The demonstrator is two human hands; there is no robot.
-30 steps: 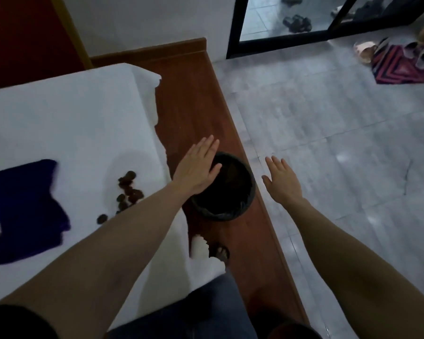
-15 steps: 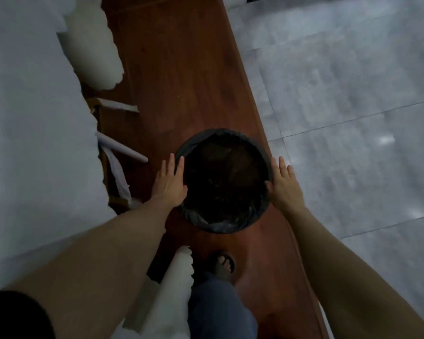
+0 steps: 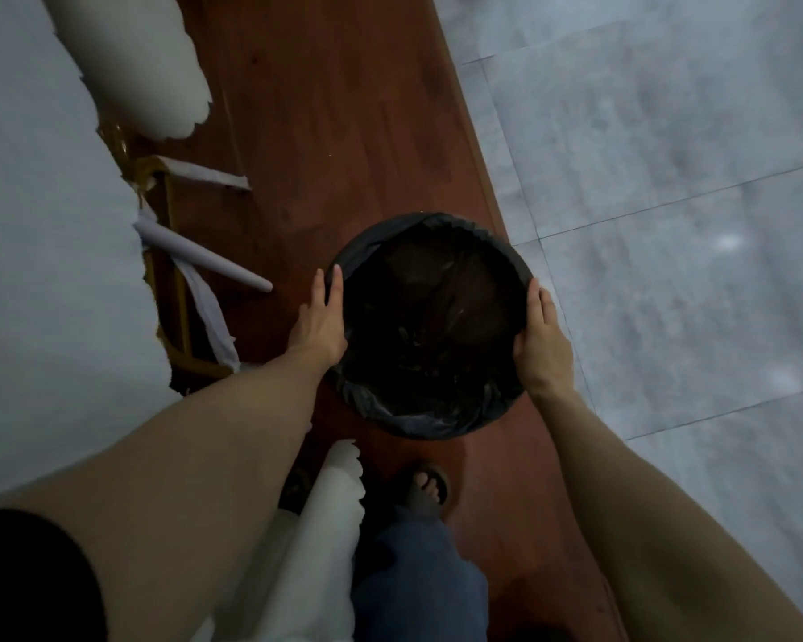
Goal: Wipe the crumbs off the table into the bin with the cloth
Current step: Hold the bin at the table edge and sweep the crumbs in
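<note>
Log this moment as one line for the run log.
phase: taking hold of bin | left hand: on left side of bin | right hand: on right side | bin: on wooden floor | cloth, crumbs: out of view

The round bin [image 3: 430, 326] stands upright on the brown wood floor. A black bag lines it. Its top is open and dark inside.
</note>
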